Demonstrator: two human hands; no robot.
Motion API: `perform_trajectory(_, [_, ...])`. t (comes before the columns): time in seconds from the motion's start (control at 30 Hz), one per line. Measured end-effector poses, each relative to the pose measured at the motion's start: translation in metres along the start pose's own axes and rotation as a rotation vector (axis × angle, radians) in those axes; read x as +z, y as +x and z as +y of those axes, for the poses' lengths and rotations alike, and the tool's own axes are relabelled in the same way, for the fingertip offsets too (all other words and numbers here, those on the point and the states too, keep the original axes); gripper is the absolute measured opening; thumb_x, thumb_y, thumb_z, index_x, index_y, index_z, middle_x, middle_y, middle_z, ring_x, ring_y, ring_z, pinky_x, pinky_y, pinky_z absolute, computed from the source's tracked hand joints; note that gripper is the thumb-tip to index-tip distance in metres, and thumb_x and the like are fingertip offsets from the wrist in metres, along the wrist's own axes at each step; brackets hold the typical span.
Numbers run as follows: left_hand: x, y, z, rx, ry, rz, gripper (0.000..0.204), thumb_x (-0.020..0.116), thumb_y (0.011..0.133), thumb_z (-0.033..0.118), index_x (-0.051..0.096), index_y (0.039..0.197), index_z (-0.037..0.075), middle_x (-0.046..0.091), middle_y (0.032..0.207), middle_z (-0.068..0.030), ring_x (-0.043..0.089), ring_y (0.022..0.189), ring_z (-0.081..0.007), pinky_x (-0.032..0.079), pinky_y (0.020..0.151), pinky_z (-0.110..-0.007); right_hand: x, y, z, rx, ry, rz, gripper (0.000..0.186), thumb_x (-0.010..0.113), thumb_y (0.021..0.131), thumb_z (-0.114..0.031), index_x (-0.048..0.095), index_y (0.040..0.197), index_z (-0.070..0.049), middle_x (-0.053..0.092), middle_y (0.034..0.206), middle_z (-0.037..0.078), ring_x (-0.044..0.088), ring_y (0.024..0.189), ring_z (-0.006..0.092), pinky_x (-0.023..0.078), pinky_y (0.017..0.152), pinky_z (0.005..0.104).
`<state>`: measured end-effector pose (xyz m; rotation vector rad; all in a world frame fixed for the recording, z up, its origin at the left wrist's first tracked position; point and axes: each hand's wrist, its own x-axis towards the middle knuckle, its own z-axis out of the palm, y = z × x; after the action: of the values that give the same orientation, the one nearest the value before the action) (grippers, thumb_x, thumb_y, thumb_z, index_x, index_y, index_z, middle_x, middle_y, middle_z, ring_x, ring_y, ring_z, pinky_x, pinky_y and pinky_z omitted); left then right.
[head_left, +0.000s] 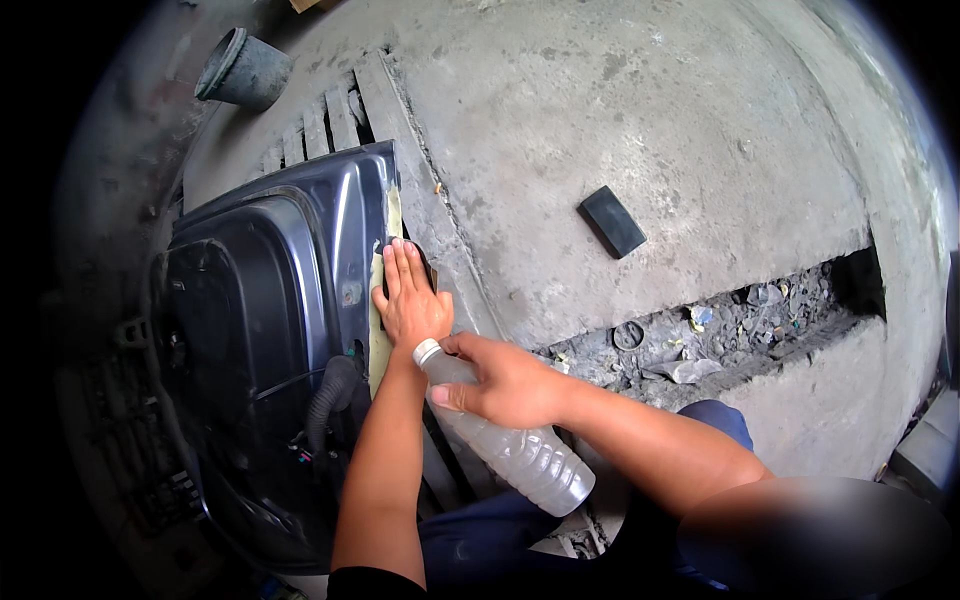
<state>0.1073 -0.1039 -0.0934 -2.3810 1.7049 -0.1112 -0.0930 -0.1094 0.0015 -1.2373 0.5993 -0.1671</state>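
Observation:
My left hand (412, 305) lies flat with its fingers stretched out on the edge of a dark car door (318, 215), over a strip of yellowish filler (377, 345). A thin dark piece, perhaps sandpaper (430, 268), pokes out from beneath this hand; most of it is hidden. My right hand (510, 385) is wrapped around a clear plastic bottle (535, 462) with a white cap (427, 350). The bottle is tilted, its cap end close to my left wrist. Cloudy liquid seems to be inside.
A black rectangular block (612, 222) rests on the concrete floor (540, 120) to the right. Nearer to me runs a trench (690, 345) with rubble and litter. At the far left a grey bucket (250, 75) stands beside slots in the floor. A corrugated hose (328, 400) hangs from the door.

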Motion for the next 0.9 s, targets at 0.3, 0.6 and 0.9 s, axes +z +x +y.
perform_trajectory(0.3, [0.006,0.017,-0.010,0.128,0.176,0.059,0.081,0.052,0.082,0.028,0.024,0.154,0.003,0.016,0.163,-0.0122,0.011,0.152,-0.0231,0.026,0.106,-0.057,0.007,0.001,0.001,-0.053,-0.036,0.011,0.065,0.070,0.088,-0.039,0.048,0.134,0.003,0.066,0.110,0.025,0.063,0.105,0.0366,0.049,0.090,0.0414])
perform_trajectory(0.6, [-0.036,0.052,-0.017,0.189,0.422,-0.134,0.074,0.046,0.090,0.035,0.023,0.154,0.004,0.017,0.164,-0.0076,0.008,0.152,-0.0159,0.023,0.110,-0.056,0.005,-0.005,-0.011,-0.014,-0.040,-0.003,0.066,0.069,0.089,-0.038,0.047,0.133,0.005,0.063,0.115,0.026,0.062,0.109,0.0385,0.048,0.093,0.0420])
perform_trajectory(0.9, [-0.051,0.056,-0.013,0.253,0.490,-0.249,0.072,0.046,0.092,0.037,0.026,0.153,0.004,0.021,0.162,-0.0058,0.009,0.151,-0.0154,0.020,0.113,-0.057,0.000,-0.018,-0.017,-0.026,0.003,0.004,0.059,0.069,0.088,-0.034,0.049,0.128,0.004,0.064,0.111,0.027,0.061,0.108,0.0408,0.047,0.092,0.0434])
